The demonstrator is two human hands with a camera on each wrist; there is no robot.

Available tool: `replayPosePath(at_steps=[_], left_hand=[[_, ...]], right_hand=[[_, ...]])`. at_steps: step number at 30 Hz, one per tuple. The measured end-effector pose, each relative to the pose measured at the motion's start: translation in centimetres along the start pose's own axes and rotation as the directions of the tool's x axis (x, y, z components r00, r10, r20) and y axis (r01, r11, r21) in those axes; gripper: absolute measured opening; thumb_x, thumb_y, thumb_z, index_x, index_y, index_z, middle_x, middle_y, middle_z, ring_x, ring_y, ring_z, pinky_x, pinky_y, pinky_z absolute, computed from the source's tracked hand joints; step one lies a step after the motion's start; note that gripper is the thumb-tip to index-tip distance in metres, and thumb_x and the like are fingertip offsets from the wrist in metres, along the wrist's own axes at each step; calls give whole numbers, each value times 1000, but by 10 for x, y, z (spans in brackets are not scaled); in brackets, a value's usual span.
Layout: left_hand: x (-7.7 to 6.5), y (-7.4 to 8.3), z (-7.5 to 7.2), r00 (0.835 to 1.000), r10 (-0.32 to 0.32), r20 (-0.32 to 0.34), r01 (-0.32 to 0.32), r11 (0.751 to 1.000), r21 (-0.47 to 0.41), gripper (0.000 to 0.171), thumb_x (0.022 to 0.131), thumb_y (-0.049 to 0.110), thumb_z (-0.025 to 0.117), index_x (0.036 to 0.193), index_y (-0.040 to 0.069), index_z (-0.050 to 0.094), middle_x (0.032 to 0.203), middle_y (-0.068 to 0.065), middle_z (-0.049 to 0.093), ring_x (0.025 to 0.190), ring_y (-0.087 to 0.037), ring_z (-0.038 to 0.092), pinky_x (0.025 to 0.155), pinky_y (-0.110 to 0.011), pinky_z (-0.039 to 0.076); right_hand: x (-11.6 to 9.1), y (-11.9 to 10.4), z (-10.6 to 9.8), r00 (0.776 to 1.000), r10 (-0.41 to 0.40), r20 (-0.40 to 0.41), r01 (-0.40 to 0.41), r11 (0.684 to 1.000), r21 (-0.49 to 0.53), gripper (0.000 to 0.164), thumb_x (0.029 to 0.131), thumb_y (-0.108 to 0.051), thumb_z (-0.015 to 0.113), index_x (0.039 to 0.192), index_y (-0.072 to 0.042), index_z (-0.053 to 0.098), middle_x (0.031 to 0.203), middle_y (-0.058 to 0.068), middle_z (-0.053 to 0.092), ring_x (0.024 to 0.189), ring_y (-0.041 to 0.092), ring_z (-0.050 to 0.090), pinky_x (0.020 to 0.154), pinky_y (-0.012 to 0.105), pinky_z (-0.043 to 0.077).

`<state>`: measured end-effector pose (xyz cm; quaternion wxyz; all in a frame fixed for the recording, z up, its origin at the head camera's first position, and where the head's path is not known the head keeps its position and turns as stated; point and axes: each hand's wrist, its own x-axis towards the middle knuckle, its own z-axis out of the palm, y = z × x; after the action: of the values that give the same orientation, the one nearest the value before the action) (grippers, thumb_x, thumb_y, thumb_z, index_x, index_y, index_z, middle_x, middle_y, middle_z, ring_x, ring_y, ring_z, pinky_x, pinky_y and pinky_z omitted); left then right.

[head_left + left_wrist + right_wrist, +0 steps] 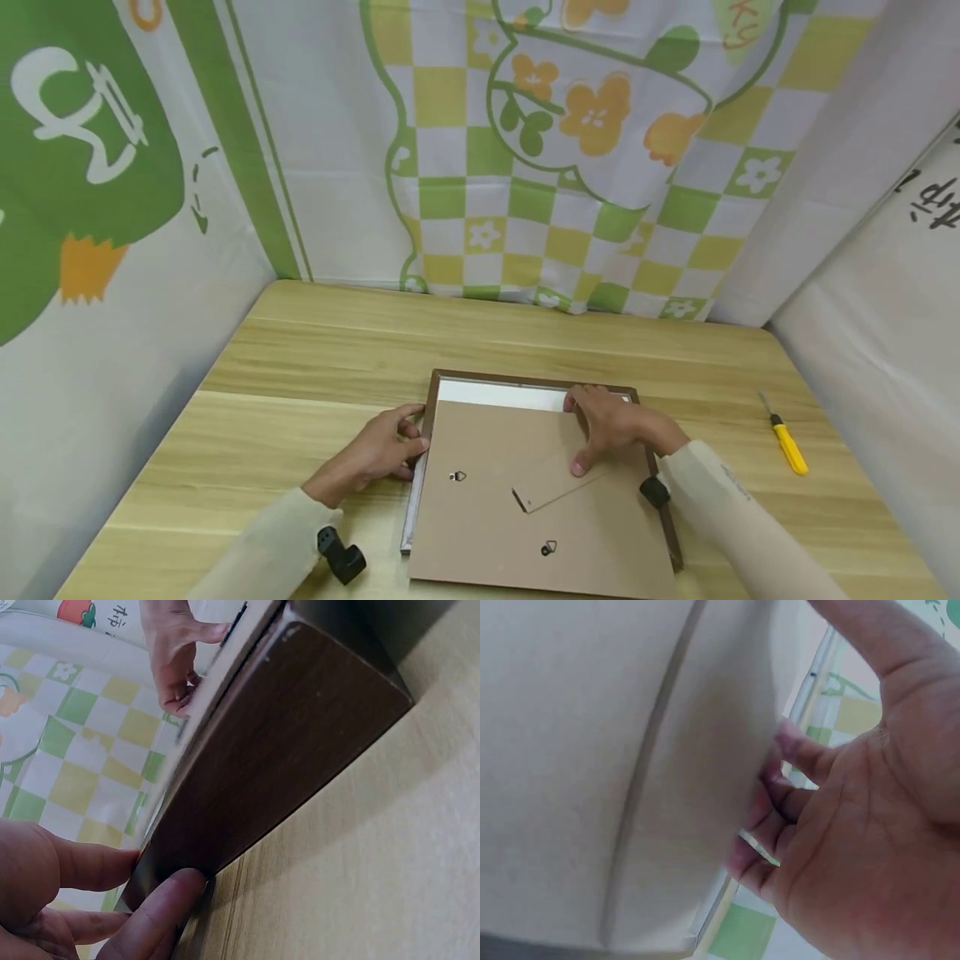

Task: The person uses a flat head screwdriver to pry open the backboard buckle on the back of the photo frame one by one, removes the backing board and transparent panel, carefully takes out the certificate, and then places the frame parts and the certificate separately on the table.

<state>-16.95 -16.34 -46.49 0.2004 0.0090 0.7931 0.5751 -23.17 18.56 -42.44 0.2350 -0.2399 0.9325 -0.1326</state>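
Observation:
A brown picture frame [432, 398] lies face down on the table. Its tan backing board [480, 450] sits shifted toward me, overhanging the near side and baring a white strip [495, 393] along the far side. My left hand [382, 446] holds the frame's left side; its fingertips touch the dark side wall [247, 750] in the left wrist view. With my right hand [611, 421] I grip the board's far right part, thumb on top and fingers curled over its far edge. In the right wrist view those fingers [761, 817] are partly hidden behind the board.
A yellow-handled screwdriver [789, 446] lies on the wooden table [322, 342] to the right. The board carries two small metal hangers, one of them the near hanger [549, 547], and a cut stand flap [555, 492]. Printed curtains [442, 167] surround the table.

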Motion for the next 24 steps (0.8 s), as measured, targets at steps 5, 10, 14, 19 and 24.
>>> replayPosePath(at_steps=[5,10,14,19,24], left_hand=[[1,1,1,1000,-3,-18,3,999,37,59,93,-3,59,148,-2,37,107,-19,52,76,-20,61,60,-35,59],[3,2,2,999,-6,-31,8,998,66,61,92,4,65,147,-1,39,102,-16,55,75,-18,62,60,-34,58],[5,1,5,998,25,-61,-18,994,111,65,87,7,72,144,-2,43,96,-13,58,68,-16,64,57,-32,58],[7,0,11,982,94,-161,-49,964,262,59,81,4,70,137,-1,53,93,-12,63,63,-13,60,50,-27,52],[6,-1,12,972,148,-184,-68,921,385,56,82,7,67,136,-1,55,94,-12,66,67,-15,56,54,-26,47]], right_hand=[[-5,9,-10,996,-84,5,83,994,72,60,69,-38,88,113,-5,64,98,2,57,91,17,50,82,34,44],[-19,24,-14,993,-122,6,118,973,201,33,79,-36,80,98,-13,66,82,-5,55,75,11,47,68,25,38],[-36,38,-12,996,-88,-17,88,925,369,28,84,-32,77,100,-10,68,89,0,65,75,11,55,69,24,45],[-63,62,-12,996,-21,-91,66,845,531,37,90,-25,71,116,0,64,99,9,72,81,15,67,71,30,55],[-97,95,-12,987,76,-143,47,711,702,49,99,-19,59,136,11,47,102,3,75,86,21,73,73,38,59]])
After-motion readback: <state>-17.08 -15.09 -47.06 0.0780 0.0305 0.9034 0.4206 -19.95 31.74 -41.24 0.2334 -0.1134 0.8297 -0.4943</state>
